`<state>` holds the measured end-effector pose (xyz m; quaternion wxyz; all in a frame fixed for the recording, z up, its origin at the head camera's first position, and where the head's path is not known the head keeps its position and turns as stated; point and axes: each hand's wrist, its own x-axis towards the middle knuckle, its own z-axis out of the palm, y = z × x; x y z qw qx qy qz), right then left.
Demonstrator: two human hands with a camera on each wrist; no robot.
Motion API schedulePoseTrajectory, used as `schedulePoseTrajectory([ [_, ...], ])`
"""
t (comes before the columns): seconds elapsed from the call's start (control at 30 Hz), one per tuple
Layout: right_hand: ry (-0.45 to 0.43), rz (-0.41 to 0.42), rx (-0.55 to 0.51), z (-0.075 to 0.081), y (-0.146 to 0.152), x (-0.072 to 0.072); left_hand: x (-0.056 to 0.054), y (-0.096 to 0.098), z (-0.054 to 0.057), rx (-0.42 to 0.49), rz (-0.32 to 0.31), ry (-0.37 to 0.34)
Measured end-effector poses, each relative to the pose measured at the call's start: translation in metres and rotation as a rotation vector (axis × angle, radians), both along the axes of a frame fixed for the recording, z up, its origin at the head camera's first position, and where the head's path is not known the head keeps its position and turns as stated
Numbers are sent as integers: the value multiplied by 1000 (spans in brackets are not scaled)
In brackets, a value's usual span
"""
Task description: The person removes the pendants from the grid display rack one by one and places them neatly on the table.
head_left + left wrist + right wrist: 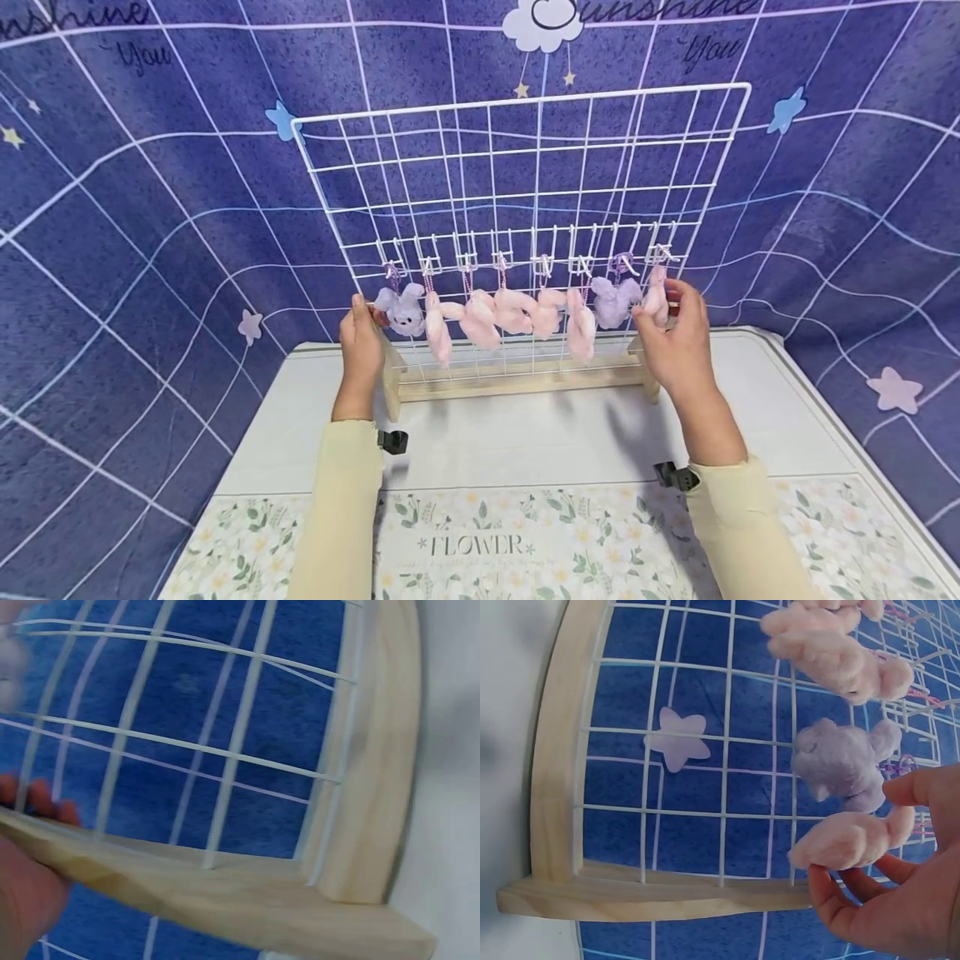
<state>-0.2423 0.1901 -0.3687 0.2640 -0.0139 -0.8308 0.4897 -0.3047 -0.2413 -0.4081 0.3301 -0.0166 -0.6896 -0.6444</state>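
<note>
A white wire grid rack (pixel 525 167) on a wooden stand (pixel 517 385) carries a row of plush keychains on hooks. My left hand (pixel 362 342) is at the left side, its fingers behind the wooden upright (pixel 187 900) and the palm in front, gripping it. Beside it hangs a lavender plush with ears and a small face (pixel 405 312). At the right end my right hand (pixel 678 337) holds a pink plush keychain (pixel 847 840) between thumb and fingers. A lavender plush (pixel 840 761) hangs beside that one, close to the thumb.
Several more pink plush keychains (pixel 480 321) hang between the lavender ones. The stand rests on a white table (pixel 525 442) with a floral mat (pixel 510 517) at the front. A blue star-patterned cloth (pixel 150 250) surrounds the table behind and at both sides.
</note>
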Motion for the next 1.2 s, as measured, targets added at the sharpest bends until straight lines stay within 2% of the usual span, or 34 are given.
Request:
schedulePoseTrajectory([
  [0.13, -15, 13, -25, -2, 0, -1, -10, 4, -7, 86, -18, 68],
  [0.27, -37, 16, -38, -1, 1, 2, -11, 5, -9, 84, 25, 82],
  [0.37, -36, 23, -61, 2, 3, 7, -5, 9, -5, 62, 49, 84],
  [0.53, 22, 19, -115, 11, 5, 16, 9, 18, 5, 60, 65, 103],
  [0.67, 63, 2, -122, 21, 4, 25, 10, 20, 5, 66, 59, 132],
  [0.8, 100, 13, -121, 30, 2, 33, 4, 16, -2, 73, 56, 146],
  [1.0, 166, 62, -196, 40, -2, 40, -10, 9, -15, 79, 77, 139],
  [1.1, 137, 87, -246, 40, -1, 41, -12, 8, -17, 69, 78, 142],
  [1.2, 53, 143, -259, 37, 1, 42, -12, 7, -18, 49, 72, 157],
])
